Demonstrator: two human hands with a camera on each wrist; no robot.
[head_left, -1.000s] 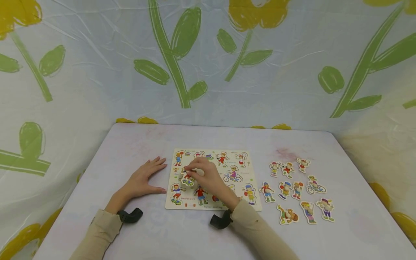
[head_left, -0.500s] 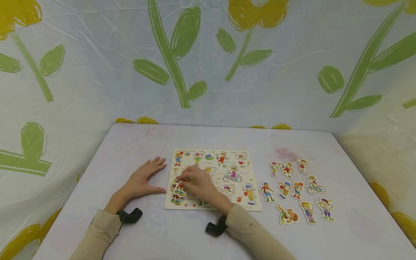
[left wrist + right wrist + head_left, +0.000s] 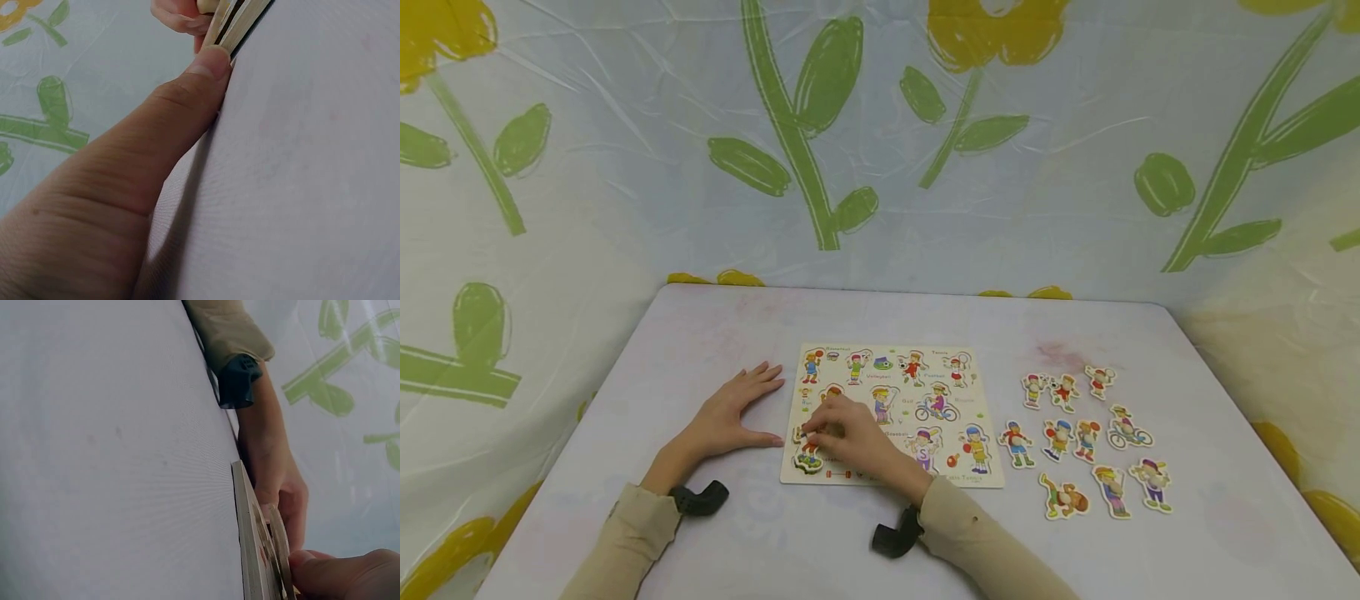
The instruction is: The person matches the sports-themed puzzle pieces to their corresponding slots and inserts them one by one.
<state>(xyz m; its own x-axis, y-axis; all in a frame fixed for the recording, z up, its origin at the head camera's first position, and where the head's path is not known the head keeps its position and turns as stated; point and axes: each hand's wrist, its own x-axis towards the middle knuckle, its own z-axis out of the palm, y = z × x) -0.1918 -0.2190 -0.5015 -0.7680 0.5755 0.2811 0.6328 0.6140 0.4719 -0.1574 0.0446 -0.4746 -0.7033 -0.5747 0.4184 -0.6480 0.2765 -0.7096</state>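
My right hand (image 3: 850, 435) pinches a skateboarder puzzle piece (image 3: 808, 460) by its knob. That piece is over the lower left corner of the peg puzzle board (image 3: 979, 410), on the printed skateboarder spot. In the right wrist view the piece (image 3: 282, 544) stands slightly tilted against the board (image 3: 244, 519), partly apart from it. Fingers spread, my left hand (image 3: 733, 412) rests on the table left of the board. In the left wrist view its thumb touches the board's edge. My right fingers hide part of the piece and some of the board's pictures.
Several loose knobbed puzzle pieces lie right of the board, among them a cyclist piece (image 3: 1129, 427), a baseball player piece (image 3: 1152, 483) and a footballer piece (image 3: 1064, 392). A flower-patterned cloth (image 3: 1075, 208) hangs behind the table (image 3: 737, 542).
My right hand has moved left and toward me with the skateboarder piece, from the board's middle left down to its lower left corner. The left hand has stayed still.
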